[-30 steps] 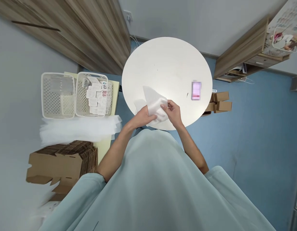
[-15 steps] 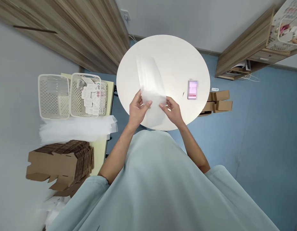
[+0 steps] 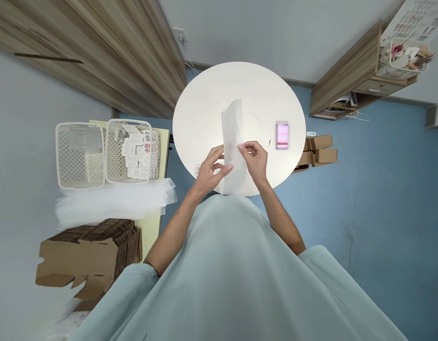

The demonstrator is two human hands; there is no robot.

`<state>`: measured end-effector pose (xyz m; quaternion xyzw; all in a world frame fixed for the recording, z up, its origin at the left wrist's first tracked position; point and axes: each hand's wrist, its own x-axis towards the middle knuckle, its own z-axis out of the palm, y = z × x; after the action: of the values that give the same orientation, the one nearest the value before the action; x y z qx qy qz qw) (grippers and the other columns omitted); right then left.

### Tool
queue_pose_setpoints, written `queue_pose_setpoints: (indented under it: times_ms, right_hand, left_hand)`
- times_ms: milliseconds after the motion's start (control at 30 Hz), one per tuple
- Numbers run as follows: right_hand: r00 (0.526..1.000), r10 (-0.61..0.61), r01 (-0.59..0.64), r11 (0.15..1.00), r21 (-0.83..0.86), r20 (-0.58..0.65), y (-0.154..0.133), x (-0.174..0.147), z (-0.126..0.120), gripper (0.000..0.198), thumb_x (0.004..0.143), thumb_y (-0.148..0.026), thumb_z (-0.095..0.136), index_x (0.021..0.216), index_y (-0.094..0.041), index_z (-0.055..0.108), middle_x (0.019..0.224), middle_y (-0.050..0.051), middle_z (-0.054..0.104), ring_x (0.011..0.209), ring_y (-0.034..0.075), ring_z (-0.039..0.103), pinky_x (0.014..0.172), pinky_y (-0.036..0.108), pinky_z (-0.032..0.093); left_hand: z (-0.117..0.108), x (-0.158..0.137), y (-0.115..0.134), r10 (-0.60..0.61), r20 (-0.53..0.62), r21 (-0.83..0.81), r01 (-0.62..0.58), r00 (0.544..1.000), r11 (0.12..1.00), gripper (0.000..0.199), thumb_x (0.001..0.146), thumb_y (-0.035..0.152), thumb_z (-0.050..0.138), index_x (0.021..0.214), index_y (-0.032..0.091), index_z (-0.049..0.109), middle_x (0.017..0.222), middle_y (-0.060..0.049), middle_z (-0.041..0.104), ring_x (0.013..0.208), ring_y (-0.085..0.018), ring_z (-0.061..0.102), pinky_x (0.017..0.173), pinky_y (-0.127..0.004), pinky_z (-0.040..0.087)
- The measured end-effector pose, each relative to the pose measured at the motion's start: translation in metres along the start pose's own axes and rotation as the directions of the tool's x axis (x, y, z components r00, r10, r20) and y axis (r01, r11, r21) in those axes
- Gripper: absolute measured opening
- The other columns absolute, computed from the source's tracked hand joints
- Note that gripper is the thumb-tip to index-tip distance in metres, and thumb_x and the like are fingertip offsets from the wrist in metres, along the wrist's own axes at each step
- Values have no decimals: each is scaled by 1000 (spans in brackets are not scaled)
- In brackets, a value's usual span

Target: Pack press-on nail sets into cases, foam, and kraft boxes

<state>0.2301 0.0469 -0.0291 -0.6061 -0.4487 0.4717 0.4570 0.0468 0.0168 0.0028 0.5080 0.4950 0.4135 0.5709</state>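
A translucent white foam sheet [image 3: 233, 132] stands in front of me over the round white table [image 3: 275, 90], seen narrow and with a crease or fold along it. My left hand [image 3: 210, 173] is closed on its left edge, the thumb on the near face and the fingertips partly behind. At the right edge, my right hand [image 3: 254, 160] pinches the sheet between thumb and fingers. A small white packet [image 3: 197, 169] lies by the table's left rim, close to my left hand. Further right on the table is a phone [image 3: 282, 135] with a blurred screen.
On the left stand two white plastic baskets [image 3: 80, 124], one with white packets [image 3: 133, 151]. Beside them lie a stack of white foam sheets [image 3: 115, 201] and folded cardboard boxes [image 3: 80, 263]. Small brown boxes [image 3: 321, 149] sit right of the table. A wooden cabinet [image 3: 346, 71] stands behind.
The sheet has gone from lying broad and slanted to a narrower, more upright shape. Both hands have moved closer together, and the white packet beside my left hand has come into view.
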Motion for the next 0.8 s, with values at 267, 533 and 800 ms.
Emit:
queue_pose_setpoints:
  times_ms: [267, 533, 800]
  right_hand:
    - [996, -70, 75, 994, -81, 54, -16, -18, 22, 40, 99, -67, 73, 96, -28, 80, 106, 5, 78, 105, 24, 75, 93, 40, 65]
    - [998, -24, 28, 997, -65, 62, -15, -22, 37, 42, 98, -65, 71, 97, -24, 83, 107, 6, 83, 104, 27, 76, 92, 43, 65]
    - [993, -13, 12, 1000, -9, -116, 1, 7, 7, 49, 101, -73, 69, 105, -25, 74, 97, 7, 80, 97, 24, 79, 94, 42, 67]
  left_hand:
    - [0, 13, -7, -173, -78, -222, 152, 982, 963, 54, 94, 69, 79, 124, 24, 76, 133, -12, 79, 118, -30, 75, 79, -36, 65]
    - [-18, 24, -22, -200, -188, -207, 160, 962, 965, 44, 89, 63, 88, 103, 24, 74, 106, -6, 79, 105, -23, 76, 82, -34, 63]
    - [-63, 48, -32, -124, -385, -114, 86, 915, 990, 49, 93, 69, 85, 94, 25, 63, 78, 0, 72, 80, -18, 75, 76, -30, 63]
